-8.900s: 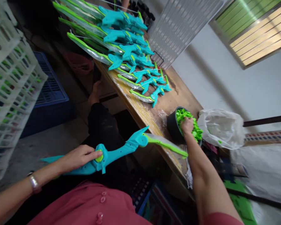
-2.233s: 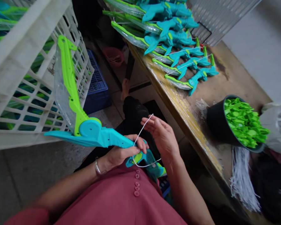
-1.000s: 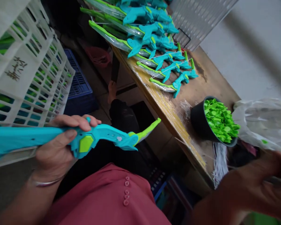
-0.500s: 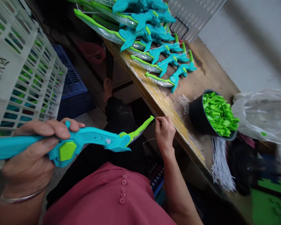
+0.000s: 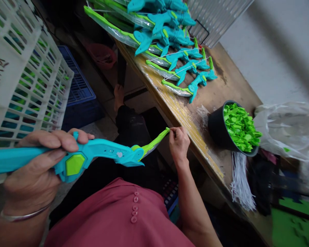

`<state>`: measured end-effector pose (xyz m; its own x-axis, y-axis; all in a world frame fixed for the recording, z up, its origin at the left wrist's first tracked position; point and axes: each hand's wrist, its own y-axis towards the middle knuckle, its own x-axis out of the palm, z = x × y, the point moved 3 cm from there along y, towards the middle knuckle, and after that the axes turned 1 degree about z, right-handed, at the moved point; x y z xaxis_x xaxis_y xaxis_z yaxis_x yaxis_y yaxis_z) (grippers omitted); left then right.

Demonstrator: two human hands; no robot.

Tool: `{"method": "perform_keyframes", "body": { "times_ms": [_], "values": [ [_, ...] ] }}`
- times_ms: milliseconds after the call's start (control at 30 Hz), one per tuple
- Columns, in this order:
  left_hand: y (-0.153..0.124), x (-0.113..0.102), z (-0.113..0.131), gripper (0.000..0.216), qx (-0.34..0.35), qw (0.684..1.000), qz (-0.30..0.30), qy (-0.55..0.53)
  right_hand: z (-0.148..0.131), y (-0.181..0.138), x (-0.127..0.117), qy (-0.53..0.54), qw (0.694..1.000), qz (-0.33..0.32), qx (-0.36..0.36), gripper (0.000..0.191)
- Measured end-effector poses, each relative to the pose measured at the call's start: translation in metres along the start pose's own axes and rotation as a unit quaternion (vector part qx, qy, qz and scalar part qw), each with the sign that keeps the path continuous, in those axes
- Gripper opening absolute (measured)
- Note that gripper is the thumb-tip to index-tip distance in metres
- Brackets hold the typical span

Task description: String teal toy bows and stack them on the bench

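Note:
My left hand is wrapped round the turquoise body of a toy bow, which has a lime-green hexagonal piece in its middle. A lime-green limb with a clear underside slants up from its right end. At the limb's tip, the fingers of my right hand are pinched together on a thin white string. The string itself is mostly hidden by the fingers. The bow's far left end runs out of view.
Several finished-looking toy bows lie piled on the wooden table. A black bucket of small green parts stands beside a clear plastic bag. White strings hang below the bucket. A white crate is at left.
My right hand has shifted slightly left, closing the small gap to the limb's tip. My left hand and the toy bow have stayed almost still.

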<state>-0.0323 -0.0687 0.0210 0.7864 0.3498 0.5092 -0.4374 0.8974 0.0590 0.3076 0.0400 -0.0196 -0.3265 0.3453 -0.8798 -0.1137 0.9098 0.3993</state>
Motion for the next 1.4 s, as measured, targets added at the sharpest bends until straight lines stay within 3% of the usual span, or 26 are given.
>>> {"method": "perform_keyframes", "body": {
  "times_ms": [533,800,1000,1100,1267,1400],
  "values": [
    [0.001,-0.002,-0.002,0.022,-0.01,0.999,-0.002,-0.031,-0.004,0.007,0.001,-0.035,0.999,-0.041,0.003,0.025],
    [0.002,0.004,-0.003,0.017,-0.005,0.997,-0.053,-0.059,-0.001,0.011,0.0,0.018,0.997,-0.068,0.023,0.022],
    [0.004,0.01,-0.015,0.012,-0.022,0.986,-0.121,-0.114,0.019,-0.001,-0.005,0.053,0.985,-0.155,0.053,0.028],
    [0.002,0.017,-0.024,0.035,-0.048,0.979,-0.161,-0.111,0.035,-0.016,-0.022,0.052,0.979,-0.182,0.081,0.036],
    [-0.021,0.014,-0.05,0.098,-0.147,0.953,-0.236,-0.119,0.074,-0.051,-0.059,0.035,0.969,-0.215,0.121,0.036],
    [-0.049,-0.016,-0.074,0.096,-0.219,0.923,-0.258,-0.184,0.125,-0.088,-0.075,0.016,0.943,-0.263,0.203,0.034]
  ]
}}
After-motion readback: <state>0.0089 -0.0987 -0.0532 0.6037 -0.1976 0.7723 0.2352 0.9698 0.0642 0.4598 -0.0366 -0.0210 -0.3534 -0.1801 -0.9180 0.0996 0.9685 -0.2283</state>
